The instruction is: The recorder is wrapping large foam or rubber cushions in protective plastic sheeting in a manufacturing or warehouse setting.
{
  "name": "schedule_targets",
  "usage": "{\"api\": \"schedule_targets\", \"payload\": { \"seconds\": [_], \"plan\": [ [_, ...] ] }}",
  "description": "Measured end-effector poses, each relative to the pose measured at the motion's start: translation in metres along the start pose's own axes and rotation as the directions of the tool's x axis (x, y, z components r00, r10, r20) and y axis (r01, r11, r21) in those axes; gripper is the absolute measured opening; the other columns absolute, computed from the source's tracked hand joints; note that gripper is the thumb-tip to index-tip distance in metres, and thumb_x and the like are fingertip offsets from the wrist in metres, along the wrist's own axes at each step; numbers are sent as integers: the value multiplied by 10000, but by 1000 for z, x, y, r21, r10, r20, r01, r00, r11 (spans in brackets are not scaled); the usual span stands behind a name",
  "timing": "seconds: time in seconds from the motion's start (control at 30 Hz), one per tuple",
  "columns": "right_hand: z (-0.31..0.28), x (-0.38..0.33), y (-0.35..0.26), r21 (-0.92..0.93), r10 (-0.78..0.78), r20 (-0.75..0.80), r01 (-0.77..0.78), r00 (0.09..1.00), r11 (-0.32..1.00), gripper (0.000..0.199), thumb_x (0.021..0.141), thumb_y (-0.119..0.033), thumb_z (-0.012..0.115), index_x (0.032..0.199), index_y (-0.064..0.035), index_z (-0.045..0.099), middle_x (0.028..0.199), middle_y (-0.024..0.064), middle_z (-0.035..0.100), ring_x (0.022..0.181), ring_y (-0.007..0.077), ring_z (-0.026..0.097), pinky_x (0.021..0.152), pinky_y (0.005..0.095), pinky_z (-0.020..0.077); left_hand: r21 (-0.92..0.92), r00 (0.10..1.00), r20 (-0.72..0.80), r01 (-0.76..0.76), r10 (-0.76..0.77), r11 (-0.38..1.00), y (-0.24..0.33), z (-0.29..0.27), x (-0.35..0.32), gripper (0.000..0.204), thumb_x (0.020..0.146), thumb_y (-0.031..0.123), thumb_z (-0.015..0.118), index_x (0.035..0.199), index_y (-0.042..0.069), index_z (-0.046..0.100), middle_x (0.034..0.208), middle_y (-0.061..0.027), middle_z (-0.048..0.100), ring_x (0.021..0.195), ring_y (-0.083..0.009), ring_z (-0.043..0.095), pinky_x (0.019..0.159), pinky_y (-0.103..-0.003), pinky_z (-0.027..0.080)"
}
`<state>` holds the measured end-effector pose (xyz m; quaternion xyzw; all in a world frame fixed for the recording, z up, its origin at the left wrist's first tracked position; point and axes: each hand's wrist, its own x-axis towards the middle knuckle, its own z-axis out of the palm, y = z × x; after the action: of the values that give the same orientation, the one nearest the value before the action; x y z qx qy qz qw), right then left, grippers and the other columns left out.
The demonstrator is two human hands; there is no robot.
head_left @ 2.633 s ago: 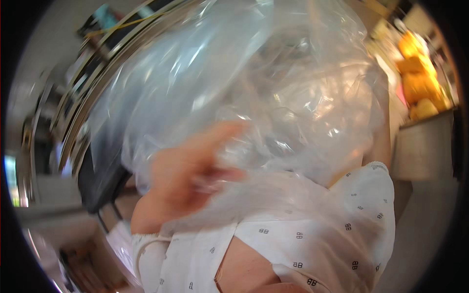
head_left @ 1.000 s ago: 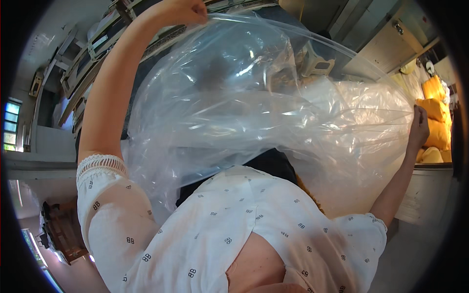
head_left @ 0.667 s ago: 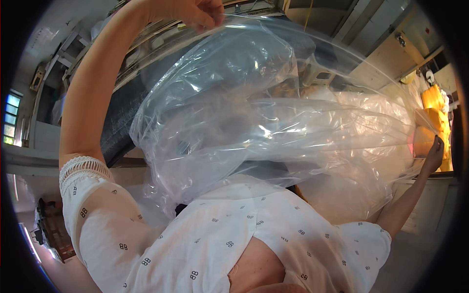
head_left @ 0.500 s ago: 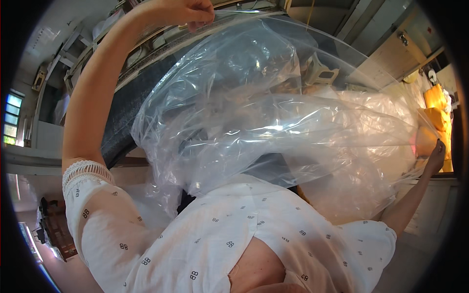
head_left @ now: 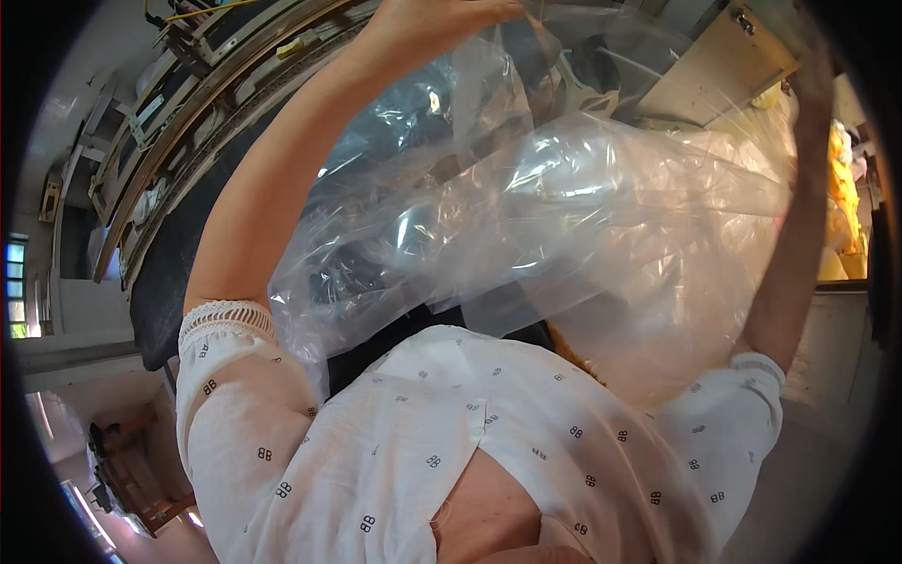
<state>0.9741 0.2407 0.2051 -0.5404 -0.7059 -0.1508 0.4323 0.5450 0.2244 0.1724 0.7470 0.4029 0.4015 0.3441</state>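
Observation:
A large sheet of clear, crinkled plastic film spreads across the space in front of me, bulging and folded, with bright reflections. My left hand is at the top edge of the view, its fingers closed at the film's upper part; the fingertips are partly cut off. At the far upper right, my right hand is raised beside the film's right end. It is dim and smeared by motion, so its fingers and any grip do not show.
Behind the film on the left stands a long frame of rails, with a dark cloth surface along it. A pale wooden panel is at the upper right, and yellow-orange material lies beyond my right arm. Dark furniture stands at lower left.
My left hand has moved right along the top. My right hand has risen from the right side to the upper right. The film has shifted, uncovering more of the rail frame.

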Motion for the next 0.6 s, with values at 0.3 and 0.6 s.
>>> {"api": "schedule_targets", "payload": {
  "seconds": [0.3, 0.6],
  "plan": [
    [205, -147, -110, 502, 42, 761, -628, 647, 595, 222, 884, -217, 488, 986, -39, 574, 859, 22, 592, 815, 91, 546, 702, 227, 432, 340, 973, -217, 152, -80, 928, -114, -86, -96, 236, 799, 223, 639, 950, 44, 611, 753, -8, 543, 644, -72, 487, 571, -203, 393],
    [263, -168, -168, 679, -160, 641, -458, 751, 574, 135, 867, -129, 503, 862, -4, 554, 837, 26, 550, 776, 117, 519, 712, 240, 410, 477, 628, -778, 582, 8, 658, -181, -146, -306, 146, 844, 128, 578, 942, 19, 582, 875, -74, 579, 786, -182, 555, 721, -278, 435]
  ]
}}
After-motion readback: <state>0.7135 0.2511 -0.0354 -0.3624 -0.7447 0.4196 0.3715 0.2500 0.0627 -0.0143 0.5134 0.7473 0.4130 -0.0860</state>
